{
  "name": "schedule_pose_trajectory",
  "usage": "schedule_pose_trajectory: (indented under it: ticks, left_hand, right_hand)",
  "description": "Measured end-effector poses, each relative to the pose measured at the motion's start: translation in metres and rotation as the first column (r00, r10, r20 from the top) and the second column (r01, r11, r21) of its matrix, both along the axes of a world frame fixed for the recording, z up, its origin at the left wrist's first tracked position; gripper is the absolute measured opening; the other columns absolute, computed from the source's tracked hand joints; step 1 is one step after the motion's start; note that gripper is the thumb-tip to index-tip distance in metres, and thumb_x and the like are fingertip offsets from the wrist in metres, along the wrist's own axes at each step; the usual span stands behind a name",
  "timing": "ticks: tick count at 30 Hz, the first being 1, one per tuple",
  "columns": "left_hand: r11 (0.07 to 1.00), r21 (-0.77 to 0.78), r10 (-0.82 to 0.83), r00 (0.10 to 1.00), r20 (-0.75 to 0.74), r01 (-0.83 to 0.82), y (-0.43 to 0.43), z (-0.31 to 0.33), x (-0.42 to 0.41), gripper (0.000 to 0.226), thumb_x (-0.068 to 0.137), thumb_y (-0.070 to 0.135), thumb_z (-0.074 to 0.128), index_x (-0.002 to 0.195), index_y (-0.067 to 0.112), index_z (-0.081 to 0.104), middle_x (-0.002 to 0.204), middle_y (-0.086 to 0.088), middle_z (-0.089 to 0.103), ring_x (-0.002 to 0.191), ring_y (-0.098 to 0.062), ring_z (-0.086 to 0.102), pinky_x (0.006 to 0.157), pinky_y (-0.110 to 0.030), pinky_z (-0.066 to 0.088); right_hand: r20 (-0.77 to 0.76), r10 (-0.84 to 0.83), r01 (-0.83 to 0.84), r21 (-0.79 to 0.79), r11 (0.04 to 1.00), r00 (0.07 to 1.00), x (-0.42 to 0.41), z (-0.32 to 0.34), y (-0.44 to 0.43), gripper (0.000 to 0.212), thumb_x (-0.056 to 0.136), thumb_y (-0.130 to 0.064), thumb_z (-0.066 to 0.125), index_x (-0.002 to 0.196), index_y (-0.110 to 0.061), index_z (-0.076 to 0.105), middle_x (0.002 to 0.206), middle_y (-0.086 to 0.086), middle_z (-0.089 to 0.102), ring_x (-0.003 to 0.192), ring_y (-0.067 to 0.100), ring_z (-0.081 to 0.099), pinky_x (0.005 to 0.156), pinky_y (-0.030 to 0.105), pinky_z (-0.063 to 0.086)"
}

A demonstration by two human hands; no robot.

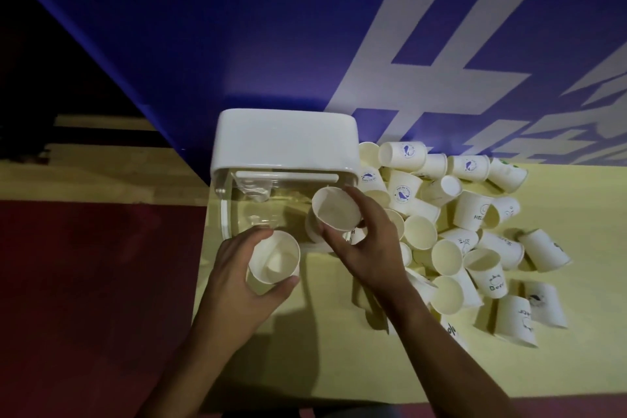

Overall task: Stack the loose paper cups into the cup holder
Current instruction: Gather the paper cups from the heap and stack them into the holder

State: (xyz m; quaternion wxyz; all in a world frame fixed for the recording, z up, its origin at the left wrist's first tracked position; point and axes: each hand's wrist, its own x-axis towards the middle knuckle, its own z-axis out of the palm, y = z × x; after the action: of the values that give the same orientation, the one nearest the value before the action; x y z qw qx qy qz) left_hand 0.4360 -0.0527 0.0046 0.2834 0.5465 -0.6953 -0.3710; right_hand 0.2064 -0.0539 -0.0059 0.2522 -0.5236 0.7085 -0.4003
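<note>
The cup holder (286, 142), a clear box with a white lid raised at the back, stands on the yellow table against the blue wall. My left hand (234, 285) grips an upright white paper cup (274, 258) just in front of the holder's near left corner. My right hand (368, 241) holds a second paper cup (336, 209), mouth up, over the holder's open right side. A pile of several loose paper cups (475, 214), most lying on their sides and some printed with logos, spreads to the right of the holder.
The yellow table (339, 349) ends at a left edge beside the holder and at a near edge below my arms. Dark red floor (84, 282) lies to the left. A blue banner (271, 27) with large white letters rises behind the table.
</note>
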Motion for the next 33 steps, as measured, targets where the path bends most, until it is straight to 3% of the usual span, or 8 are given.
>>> schedule_pose_trajectory:
  ticks: [4, 10, 14, 21, 25, 28, 31, 33]
  left_hand:
    - [1.000, -0.006, -0.009, 1.000, -0.001, 0.009, -0.001, 0.000, 0.003, 0.075, 0.066, 0.030, 0.096, 0.132, 0.030, 0.059, 0.134, 0.030, 0.052, 0.128, 0.003, 0.048, 0.101, -0.003, 0.032]
    - [1.000, -0.003, -0.011, 1.000, -0.010, 0.011, -0.005, 0.001, 0.005, 0.074, 0.067, 0.030, 0.095, 0.131, 0.031, 0.060, 0.135, 0.029, 0.052, 0.129, 0.001, 0.048, 0.102, -0.005, 0.033]
    - [1.000, 0.001, -0.012, 1.000, -0.011, 0.012, -0.007, 0.003, 0.003, 0.073, 0.067, 0.030, 0.094, 0.131, 0.029, 0.060, 0.135, 0.028, 0.053, 0.129, -0.003, 0.050, 0.102, -0.006, 0.035]
    - [1.000, -0.005, -0.007, 0.998, -0.063, 0.007, -0.017, 0.011, -0.009, 0.073, 0.071, 0.030, 0.092, 0.135, 0.025, 0.057, 0.136, 0.015, 0.058, 0.127, -0.003, 0.053, 0.100, -0.017, 0.044]
    - [1.000, -0.015, -0.015, 0.996, -0.087, 0.014, -0.022, 0.015, -0.022, 0.077, 0.072, 0.033, 0.092, 0.139, 0.023, 0.055, 0.141, 0.012, 0.055, 0.129, -0.004, 0.052, 0.095, -0.009, 0.043]
    - [1.000, -0.029, -0.006, 0.996, -0.090, 0.003, -0.028, 0.017, -0.034, 0.080, 0.071, 0.045, 0.088, 0.140, 0.024, 0.053, 0.142, 0.007, 0.053, 0.127, -0.009, 0.053, 0.093, -0.006, 0.043]
    - [0.996, -0.083, -0.033, 0.999, -0.042, 0.030, -0.034, 0.017, -0.053, 0.083, 0.072, 0.049, 0.086, 0.141, 0.020, 0.051, 0.141, 0.002, 0.054, 0.128, -0.014, 0.053, 0.097, -0.023, 0.050]
    - [0.994, -0.096, -0.052, 0.998, -0.037, 0.048, -0.038, 0.016, -0.066, 0.082, 0.073, 0.041, 0.089, 0.141, 0.017, 0.052, 0.140, 0.002, 0.055, 0.130, -0.013, 0.052, 0.103, -0.024, 0.047]
  right_hand:
    - [-0.034, 0.028, -0.028, 0.007, 1.000, 0.999, 0.001, -0.002, -0.003, 0.065, 0.083, -0.047, 0.082, 0.139, -0.029, 0.056, 0.132, -0.013, 0.065, 0.121, 0.009, 0.061, 0.094, 0.039, 0.055]
    - [-0.118, 0.090, -0.081, 0.079, 0.994, 0.989, 0.000, -0.018, 0.001, 0.079, 0.079, -0.060, 0.078, 0.145, -0.025, 0.052, 0.139, -0.007, 0.060, 0.128, 0.011, 0.055, 0.102, 0.031, 0.049]
    - [-0.196, 0.082, -0.077, 0.032, 0.997, 0.977, 0.002, -0.030, 0.000, 0.069, 0.086, -0.049, 0.078, 0.142, -0.016, 0.056, 0.140, -0.001, 0.060, 0.130, 0.014, 0.051, 0.105, 0.028, 0.043]
    - [-0.153, 0.052, -0.032, 0.128, 0.991, 0.987, 0.001, -0.041, -0.001, 0.069, 0.087, -0.052, 0.076, 0.146, -0.024, 0.054, 0.149, -0.005, 0.052, 0.137, 0.010, 0.043, 0.107, 0.024, 0.037]
    - [-0.035, 0.041, -0.034, 0.174, 0.984, 0.999, 0.003, -0.033, 0.004, 0.075, 0.090, -0.053, 0.072, 0.154, -0.030, 0.042, 0.156, -0.009, 0.045, 0.143, 0.004, 0.037, 0.111, 0.024, 0.034]
    - [0.156, -0.110, 0.099, 0.072, 0.992, 0.982, 0.008, -0.011, 0.018, 0.047, 0.101, -0.041, 0.060, 0.146, -0.029, 0.054, 0.145, -0.013, 0.057, 0.138, 0.005, 0.047, 0.114, 0.037, 0.043]
    - [0.303, -0.118, 0.132, -0.024, 0.991, 0.946, 0.012, 0.017, 0.026, 0.033, 0.103, -0.032, 0.056, 0.134, -0.023, 0.066, 0.132, -0.013, 0.068, 0.130, 0.012, 0.059, 0.106, 0.040, 0.049]
    - [0.325, -0.071, 0.089, -0.042, 0.995, 0.943, 0.011, 0.025, 0.025, 0.033, 0.103, -0.026, 0.060, 0.135, -0.023, 0.065, 0.131, -0.014, 0.069, 0.127, 0.012, 0.061, 0.104, 0.036, 0.051]
